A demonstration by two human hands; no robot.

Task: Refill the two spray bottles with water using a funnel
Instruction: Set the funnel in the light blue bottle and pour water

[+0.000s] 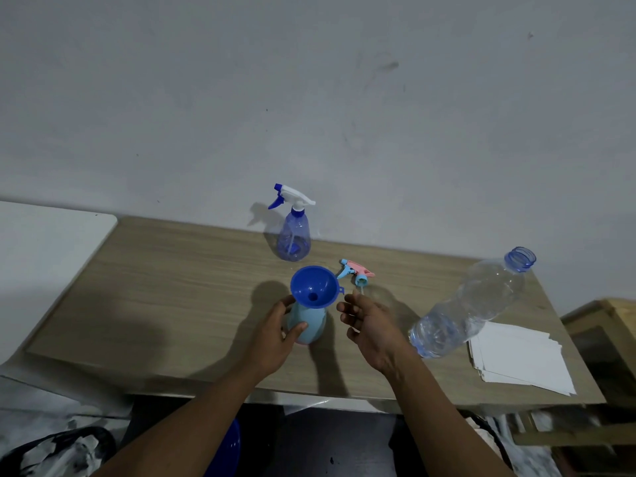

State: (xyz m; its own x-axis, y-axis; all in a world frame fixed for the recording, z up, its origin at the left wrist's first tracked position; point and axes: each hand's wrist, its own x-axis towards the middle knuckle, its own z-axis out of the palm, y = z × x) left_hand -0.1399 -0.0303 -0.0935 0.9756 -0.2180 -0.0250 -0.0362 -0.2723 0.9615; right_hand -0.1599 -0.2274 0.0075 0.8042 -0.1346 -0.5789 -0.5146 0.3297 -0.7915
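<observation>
So closest in, the left hand (pixel 283 327) is wrapped around the light blue spray bottle (pixel 305 323), fingers round the far side and thumb across the front, holding it upright on the surface (pixel 165 297). A dark blue funnel (pixel 314 286) sits in its neck, mouth up. The right hand (pixel 366 320) is just beside it on the right, fingers loose and spread, gripping nothing (can't tell if a fingertip brushes the funnel's little tab or just hangs near it).

What matters next, I'd say: the clear water bottle (pixel 471 306) is off to the right, uncapped and partly full, looking tilted in this wide lens with its open neck toward the far right and its base nearer the person. So it lies to the right of both hands, and the free right hand is plainly the nearer one. My guess is that hand goes for it while the left steadies the bottle and funnel.

A bit farther back, the pink and blue trigger head (pixel 356 271) lies on its side just behind the funnel. Beyond that, near the wall (pixel 344 98), the translucent blue spray bottle (pixel 293 241) stands upright with its white trigger screwed on, looking nearly empty.

The surface is light wood grain, with a stack of white paper sheets (pixel 519 359) at the right edge. Plain grey scuffed wall behind, a white panel to the left.
</observation>
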